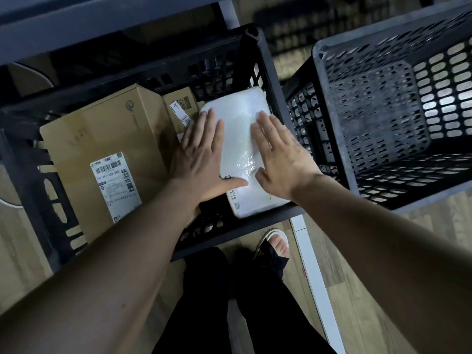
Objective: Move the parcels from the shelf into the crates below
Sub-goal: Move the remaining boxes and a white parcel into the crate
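While the shelf's contents stay out of view, progress is judged from the crates alone.
Left hand (201, 159): laid flat, fingers straight, on the white parcel (238, 149).
Right hand (277, 155): spread flat on the same parcel, just beside the left.
White parcel: lodged against the right wall of the left crate (268, 80), apparently being pressed down.
Done: a large cardboard box (102, 139) and a small box (180, 103) are already seen inside that crate.
Left: the right crate (329, 103) is seen holding nothing; remaining shelf parcels cannot be told.

A white plastic-wrapped parcel (240, 139) lies flat against the right wall of the black crate (204, 233). A large cardboard box (102, 139) fills its left side, with a smaller box (182, 103) at the far wall. A second crate (383, 103) stands to the right.
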A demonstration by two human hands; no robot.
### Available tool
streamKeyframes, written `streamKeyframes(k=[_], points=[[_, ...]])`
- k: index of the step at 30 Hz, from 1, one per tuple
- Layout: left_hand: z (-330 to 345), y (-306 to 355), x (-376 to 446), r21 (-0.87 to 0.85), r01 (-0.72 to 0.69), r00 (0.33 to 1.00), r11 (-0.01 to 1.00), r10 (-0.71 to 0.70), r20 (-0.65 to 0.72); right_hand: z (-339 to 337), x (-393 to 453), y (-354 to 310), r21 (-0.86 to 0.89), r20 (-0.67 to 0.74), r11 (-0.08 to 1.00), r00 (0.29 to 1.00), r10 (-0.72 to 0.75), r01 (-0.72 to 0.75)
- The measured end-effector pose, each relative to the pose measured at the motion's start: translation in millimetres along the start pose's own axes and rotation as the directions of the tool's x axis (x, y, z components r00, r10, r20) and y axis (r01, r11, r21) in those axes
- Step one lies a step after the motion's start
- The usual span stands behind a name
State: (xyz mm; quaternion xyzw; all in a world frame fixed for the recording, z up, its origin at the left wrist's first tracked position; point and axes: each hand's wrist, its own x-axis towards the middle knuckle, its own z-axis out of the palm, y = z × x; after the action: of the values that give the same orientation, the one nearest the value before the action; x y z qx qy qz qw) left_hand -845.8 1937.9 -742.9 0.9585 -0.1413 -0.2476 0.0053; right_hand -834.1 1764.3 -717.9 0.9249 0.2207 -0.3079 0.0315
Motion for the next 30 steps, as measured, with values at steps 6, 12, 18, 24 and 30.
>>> streamKeyframes(k=[6,12,18,24,30], points=[[-4.6,-5.1,10.1,-0.028,-0.005,0.996,1.0,0.007,0.088,1.1,9.0,1.5,-0.025,0.035,1.0,0.999,-0.001,0.002],[-20.7,4.9,13.8,0.067,0.053,0.981,0.996,-0.064,0.182,-12.0,15.1,-3.0,-0.054,0.119,0.998,0.993,0.014,-0.008],[-25.4,26.9,-10.4,0.096,0.068,0.979,0.993,-0.085,0.186,-9.6,-5.9,-9.7,-0.038,0.113,0.999,0.993,0.035,-0.031],[-21.9,28.6,-26.2,0.088,0.025,0.965,0.996,-0.047,0.26,2.4,-24.8,-11.3,0.012,0.269,0.998,0.961,0.061,-0.067],[-85.6,20.8,-43.7,0.102,0.011,0.968,0.995,-0.036,0.25,-58.8,-58.4,0.2,-0.05,0.272,0.996,0.959,0.085,-0.074]])
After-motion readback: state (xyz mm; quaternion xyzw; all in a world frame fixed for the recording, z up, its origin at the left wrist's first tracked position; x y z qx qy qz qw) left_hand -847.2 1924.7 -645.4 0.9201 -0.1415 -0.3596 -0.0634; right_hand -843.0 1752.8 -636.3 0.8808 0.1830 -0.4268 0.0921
